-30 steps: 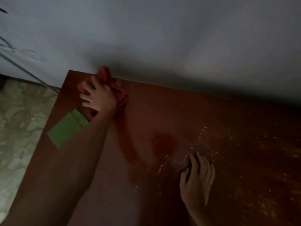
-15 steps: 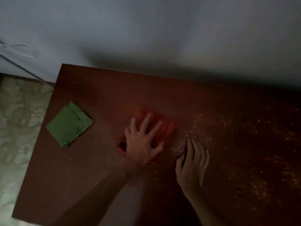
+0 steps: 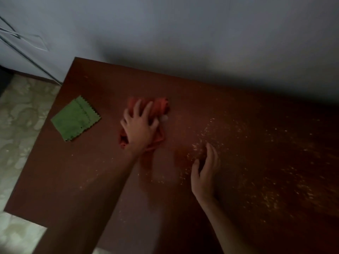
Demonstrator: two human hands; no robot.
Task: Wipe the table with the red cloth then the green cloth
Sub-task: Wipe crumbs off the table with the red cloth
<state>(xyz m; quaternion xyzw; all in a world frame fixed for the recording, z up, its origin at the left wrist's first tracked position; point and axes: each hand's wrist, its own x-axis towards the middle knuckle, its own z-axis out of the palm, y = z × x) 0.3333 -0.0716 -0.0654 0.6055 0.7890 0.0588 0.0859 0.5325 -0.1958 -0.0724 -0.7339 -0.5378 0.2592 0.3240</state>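
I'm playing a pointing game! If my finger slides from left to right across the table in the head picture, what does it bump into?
Green cloth → left hand pressing on the red cloth → right hand → scattered crumbs on the table.

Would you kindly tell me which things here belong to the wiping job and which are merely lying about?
Belonging to the job:
red cloth, under the left hand
green cloth, lying folded
table
crumbs
right hand, resting on the table

Just lying about:
wires by the wall
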